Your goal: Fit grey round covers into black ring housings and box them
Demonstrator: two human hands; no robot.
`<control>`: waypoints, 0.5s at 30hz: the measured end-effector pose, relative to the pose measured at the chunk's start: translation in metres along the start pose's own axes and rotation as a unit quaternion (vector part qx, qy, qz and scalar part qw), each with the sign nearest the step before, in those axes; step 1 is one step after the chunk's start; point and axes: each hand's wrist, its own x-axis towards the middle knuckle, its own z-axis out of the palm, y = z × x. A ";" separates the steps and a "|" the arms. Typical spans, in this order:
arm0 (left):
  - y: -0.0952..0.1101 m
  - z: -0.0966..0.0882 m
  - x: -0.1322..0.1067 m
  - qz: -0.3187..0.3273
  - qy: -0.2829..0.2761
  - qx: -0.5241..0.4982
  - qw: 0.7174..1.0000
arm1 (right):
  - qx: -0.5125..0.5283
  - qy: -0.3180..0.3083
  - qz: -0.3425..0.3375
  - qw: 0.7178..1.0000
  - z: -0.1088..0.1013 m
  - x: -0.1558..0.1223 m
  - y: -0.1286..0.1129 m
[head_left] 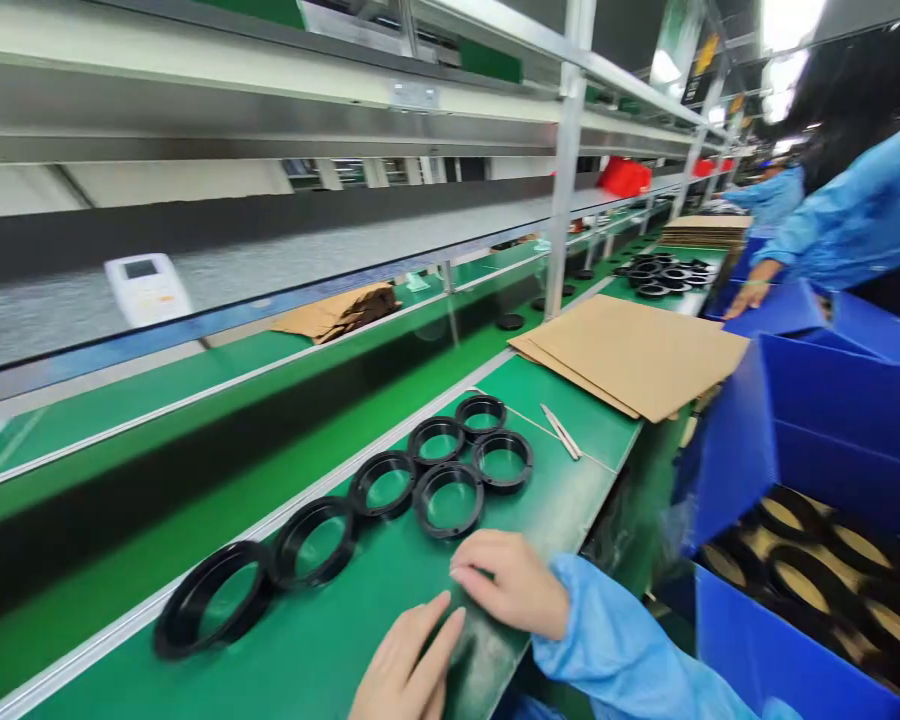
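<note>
Several black plastic rings (448, 497) lie in a row on the green mat (570, 470), from a large one at the near left (214, 600) to smaller ones further off. My left hand (405, 665) lies flat on the mat at the bottom edge, fingers stretched out, holding nothing I can see. My right hand (510, 585), in a light blue sleeve, rests just beyond it. Its fingers are curled and pressed together, tips down on the mat. A thin glossy patch (487, 650) shows between the two hands; I cannot make out what it is. The nearest ring is just beyond my right hand.
Brown cardboard sheets (630, 350) lie past the rings, two thin sticks (561, 430) beside them. Blue bins (832, 430) at my right hold more rings (817, 570). A green conveyor belt (195, 470) runs along the left under metal shelving. A person in a blue coat (870, 220) works further along.
</note>
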 end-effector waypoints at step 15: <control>0.029 0.057 0.057 0.101 -0.053 -0.099 0.989 | -0.161 0.185 -0.078 0.966 -0.142 -0.027 -0.027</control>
